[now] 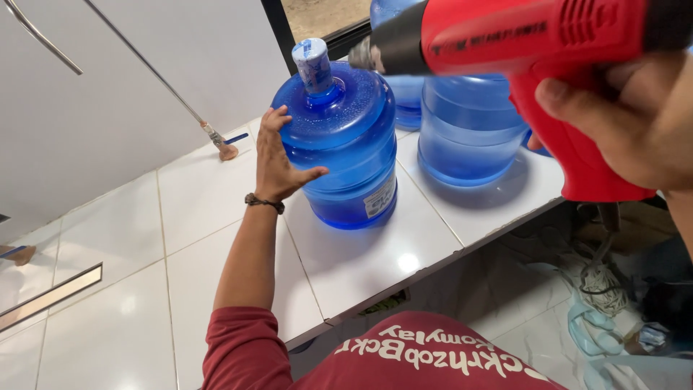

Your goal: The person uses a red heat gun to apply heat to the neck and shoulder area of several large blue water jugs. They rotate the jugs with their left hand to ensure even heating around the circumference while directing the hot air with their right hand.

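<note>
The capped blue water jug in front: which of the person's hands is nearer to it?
Left. The left hand rests flat against the capped jug. The right hand is off to its right, gripping the red heat gun.

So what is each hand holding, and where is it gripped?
The right hand grips the red heat gun by its handle. The left hand only rests flat against the blue water jug.

Bright daylight, tile glare, blurred foreground

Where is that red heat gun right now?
In the head view, the red heat gun is at the upper right, gripped by the right hand, its nozzle pointing left at the capped neck of the nearest blue water jug, which the left hand steadies.
</note>
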